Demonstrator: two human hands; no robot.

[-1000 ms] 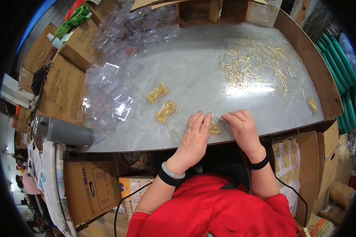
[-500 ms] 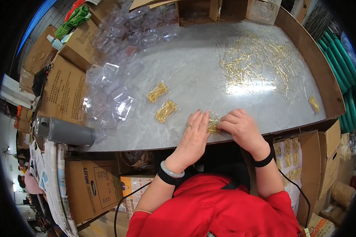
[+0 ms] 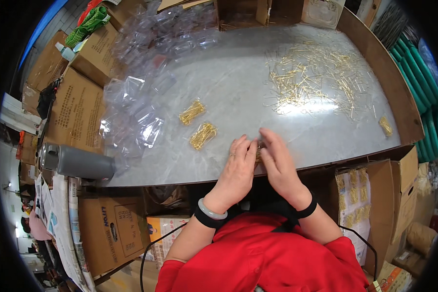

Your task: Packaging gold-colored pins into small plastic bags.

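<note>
Left hand (image 3: 236, 170) and right hand (image 3: 281, 170) flank gold wires (image 3: 258, 155) on the counter (image 3: 228, 92).
Fingers (image 3: 273, 142) are almost straight; their grip I cannot tell. Even pressure should keep wires aligned.

We're losing most of the gold-wire bundle (image 3: 258, 155) behind the left hand (image 3: 237, 163) and right hand (image 3: 280, 164), so we aren't making out the grip. Loose gold wires (image 3: 299, 85) are lying too tangled to count; the lower edge is cropping the red shirt (image 3: 272, 250), the upper edge the cardboard box (image 3: 242, 13).
</note>
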